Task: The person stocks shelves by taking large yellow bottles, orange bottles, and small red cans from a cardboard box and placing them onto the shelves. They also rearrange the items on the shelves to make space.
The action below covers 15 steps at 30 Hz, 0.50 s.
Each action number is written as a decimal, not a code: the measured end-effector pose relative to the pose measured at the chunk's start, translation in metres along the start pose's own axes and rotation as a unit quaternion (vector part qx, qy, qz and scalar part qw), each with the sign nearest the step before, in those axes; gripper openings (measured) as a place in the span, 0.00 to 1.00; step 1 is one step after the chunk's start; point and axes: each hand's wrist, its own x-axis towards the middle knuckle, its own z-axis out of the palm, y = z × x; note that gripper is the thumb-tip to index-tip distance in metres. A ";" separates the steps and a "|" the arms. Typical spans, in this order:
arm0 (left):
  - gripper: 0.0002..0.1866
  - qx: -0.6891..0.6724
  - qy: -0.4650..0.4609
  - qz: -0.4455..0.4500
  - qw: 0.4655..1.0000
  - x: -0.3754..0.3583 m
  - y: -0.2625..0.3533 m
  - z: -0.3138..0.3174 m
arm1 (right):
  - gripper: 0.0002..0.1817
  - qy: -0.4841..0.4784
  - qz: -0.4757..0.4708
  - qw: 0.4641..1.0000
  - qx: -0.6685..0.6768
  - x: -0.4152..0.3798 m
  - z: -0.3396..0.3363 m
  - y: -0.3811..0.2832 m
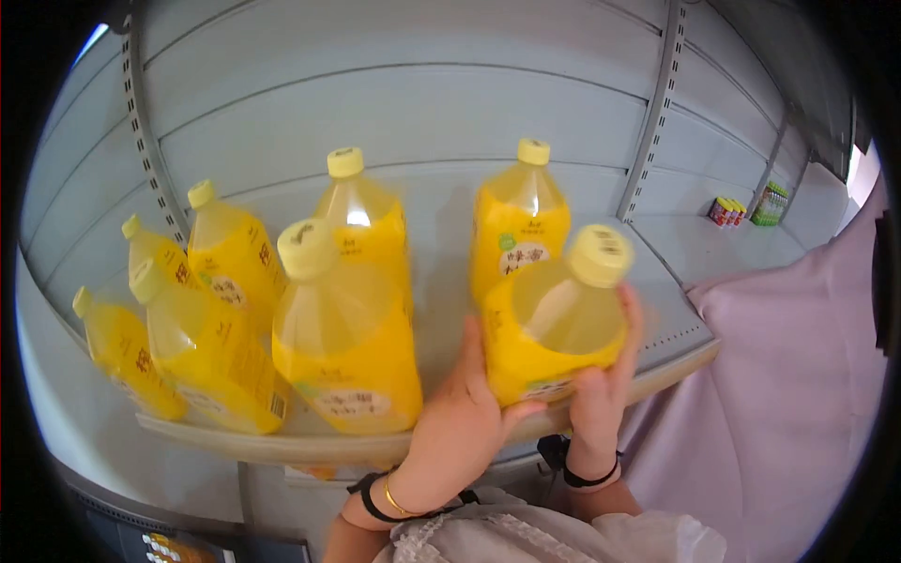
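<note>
Between my two hands is a large yellow drink bottle (535, 324) with a pale yellow cap, tilted a little at the front edge of the shelf. My left hand (469, 399) wraps its left side, thumb along the lower front. On its right side, my right hand (605, 361) grips it with fingers up behind the bottle. Just behind stands another yellow bottle (521, 225), upright. To the left of my left hand, a matching bottle (347, 357) stands at the shelf's front, with one more bottle (366, 211) behind it. The bottle's base is partly hidden.
Several more yellow bottles (211, 347) stand at the shelf's left end. The shelf's front edge (282, 450) runs below them. Small red cans (723, 212) and green-labelled items (771, 203) sit far right. A pink cloth (779, 375) hangs at the right.
</note>
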 end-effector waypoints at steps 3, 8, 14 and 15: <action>0.53 0.131 0.058 0.034 0.989 0.000 -0.009 0.004 | 0.45 -0.012 0.033 0.999 0.026 0.003 0.011 -0.008; 0.51 0.133 0.081 0.102 0.982 -0.001 -0.016 0.005 | 0.44 -0.049 0.037 0.998 -0.003 -0.002 0.002 -0.005; 0.56 0.049 0.047 0.043 0.997 0.000 -0.012 0.007 | 0.45 -0.063 0.014 0.998 -0.014 -0.007 -0.004 0.001; 0.56 0.049 0.043 0.043 0.997 -0.001 -0.013 0.008 | 0.45 -0.060 0.016 0.998 -0.014 -0.008 -0.004 0.001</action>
